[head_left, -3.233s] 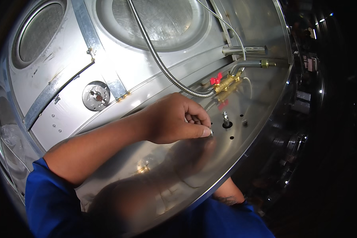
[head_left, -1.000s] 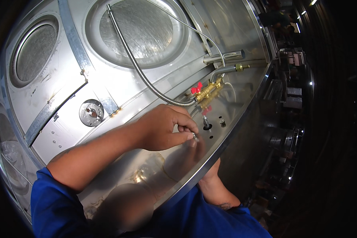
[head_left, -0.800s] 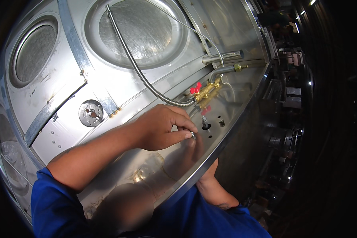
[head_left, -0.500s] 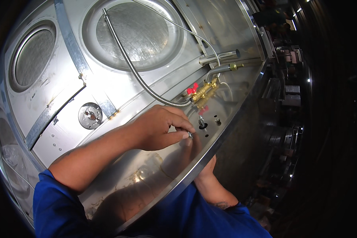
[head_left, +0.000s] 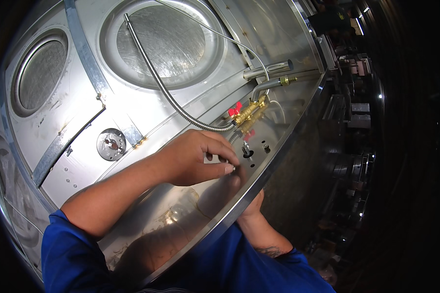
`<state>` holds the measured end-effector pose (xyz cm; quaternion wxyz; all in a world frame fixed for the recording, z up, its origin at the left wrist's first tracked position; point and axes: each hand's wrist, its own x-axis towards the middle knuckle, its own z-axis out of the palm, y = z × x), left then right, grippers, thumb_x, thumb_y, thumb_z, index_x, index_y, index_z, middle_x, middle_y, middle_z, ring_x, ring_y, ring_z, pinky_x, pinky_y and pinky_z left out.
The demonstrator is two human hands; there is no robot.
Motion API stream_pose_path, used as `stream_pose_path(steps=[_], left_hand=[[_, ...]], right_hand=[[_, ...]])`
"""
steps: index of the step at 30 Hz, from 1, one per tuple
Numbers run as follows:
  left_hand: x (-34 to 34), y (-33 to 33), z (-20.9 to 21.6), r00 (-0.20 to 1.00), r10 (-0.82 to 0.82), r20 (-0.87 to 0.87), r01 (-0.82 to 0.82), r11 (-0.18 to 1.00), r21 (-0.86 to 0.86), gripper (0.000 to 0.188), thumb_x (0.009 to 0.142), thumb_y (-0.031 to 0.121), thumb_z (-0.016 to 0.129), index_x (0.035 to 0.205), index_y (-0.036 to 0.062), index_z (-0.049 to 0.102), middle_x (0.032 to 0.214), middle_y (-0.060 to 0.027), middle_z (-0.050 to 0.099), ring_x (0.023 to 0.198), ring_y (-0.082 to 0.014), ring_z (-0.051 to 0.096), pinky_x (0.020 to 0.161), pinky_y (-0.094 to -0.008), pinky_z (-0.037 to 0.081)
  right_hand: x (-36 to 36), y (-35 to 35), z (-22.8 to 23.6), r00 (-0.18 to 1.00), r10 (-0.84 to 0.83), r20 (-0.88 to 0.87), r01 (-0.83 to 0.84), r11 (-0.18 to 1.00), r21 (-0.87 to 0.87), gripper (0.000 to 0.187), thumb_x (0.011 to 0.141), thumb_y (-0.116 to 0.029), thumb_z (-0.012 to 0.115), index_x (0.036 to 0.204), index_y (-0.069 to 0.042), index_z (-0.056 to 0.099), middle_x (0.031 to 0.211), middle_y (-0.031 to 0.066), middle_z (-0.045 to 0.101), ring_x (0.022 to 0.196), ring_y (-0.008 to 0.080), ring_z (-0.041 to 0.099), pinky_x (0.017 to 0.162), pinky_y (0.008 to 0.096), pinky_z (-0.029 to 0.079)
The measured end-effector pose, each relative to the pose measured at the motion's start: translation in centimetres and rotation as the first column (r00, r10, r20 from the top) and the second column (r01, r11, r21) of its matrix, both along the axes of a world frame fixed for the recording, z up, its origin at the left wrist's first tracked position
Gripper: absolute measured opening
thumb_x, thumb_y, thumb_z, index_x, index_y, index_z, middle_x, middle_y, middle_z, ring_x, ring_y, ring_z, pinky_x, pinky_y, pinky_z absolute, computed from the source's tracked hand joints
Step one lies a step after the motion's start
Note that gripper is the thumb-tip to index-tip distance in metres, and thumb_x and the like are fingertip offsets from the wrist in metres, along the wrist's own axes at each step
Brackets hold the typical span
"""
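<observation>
Steel shelf point(head_left: 181, 202) partly hides the right hand point(head_left: 253, 205) (grip: can't tell); left hand point(head_left: 195, 158) pinches a tiny piece point(head_left: 234, 168).

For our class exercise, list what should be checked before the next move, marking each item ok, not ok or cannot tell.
1. Left hand pinching the small metal part: ok.
2. Small part's shape identifiable: cannot tell, fingers mostly cover it.
3. Right hand fully visible: not ok, partly hidden by the metal panel's edge.
4. Corrugated hose meeting the brass valve: ok.
5. Red handle apart from the left hand: ok.
</observation>
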<state>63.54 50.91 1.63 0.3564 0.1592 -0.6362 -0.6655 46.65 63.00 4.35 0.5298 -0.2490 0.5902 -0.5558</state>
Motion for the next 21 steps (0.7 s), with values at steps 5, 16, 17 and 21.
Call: stream_pose_path(steps=[5,16,17,21], left_hand=[[-0.01,-0.13,0.73,0.979,0.063,0.196,-0.054,0.997,-0.052,0.020,0.085,0.007,0.064,0.102,0.0042,0.074,0.100,-0.0091,0.070,0.088,-0.0213,0.068,0.072,-0.0323,0.055],[-0.19,-0.50,0.64,1.000,-0.025,0.009,0.025,0.997,-0.074,0.023,0.078,0.003,0.058,0.096,0.0047,0.073,0.100,-0.0109,0.065,0.095,-0.0264,0.065,0.083,-0.0373,0.052],[-0.31,-0.48,0.54,0.996,0.003,0.087,0.003,0.997,-0.076,0.019,0.080,0.006,0.060,0.095,0.0043,0.073,0.097,-0.0108,0.066,0.092,-0.0266,0.065,0.081,-0.0372,0.052],[-0.68,-0.51,0.16,0.981,0.072,0.178,-0.047,0.989,-0.137,0.014,0.083,0.013,0.067,0.091,0.0031,0.072,0.091,-0.0108,0.067,0.082,-0.0261,0.064,0.075,-0.0359,0.052]], right_hand=[[0.41,-0.01,0.70,0.995,-0.090,-0.030,0.093,0.989,0.115,0.011,0.098,-0.014,0.062,0.094,-0.003,0.062,0.082,0.0027,0.064,0.069,0.0110,0.061,0.062,0.0237,0.051],[0.16,0.41,0.61,0.993,-0.103,-0.051,0.105,0.994,0.039,0.011,0.097,-0.015,0.064,0.090,-0.007,0.060,0.075,0.0018,0.061,0.062,0.0104,0.059,0.055,0.0234,0.048],[0.06,0.40,0.56,0.994,-0.100,-0.036,0.101,0.994,0.042,0.011,0.097,-0.015,0.064,0.091,-0.006,0.060,0.075,0.0019,0.061,0.062,0.0106,0.058,0.055,0.0233,0.047],[-0.27,0.12,0.22,0.998,-0.012,-0.057,0.020,0.990,0.139,0.016,0.094,-0.016,0.065,0.099,-0.001,0.062,0.077,0.0030,0.061,0.063,0.0113,0.058,0.057,0.0228,0.046]])
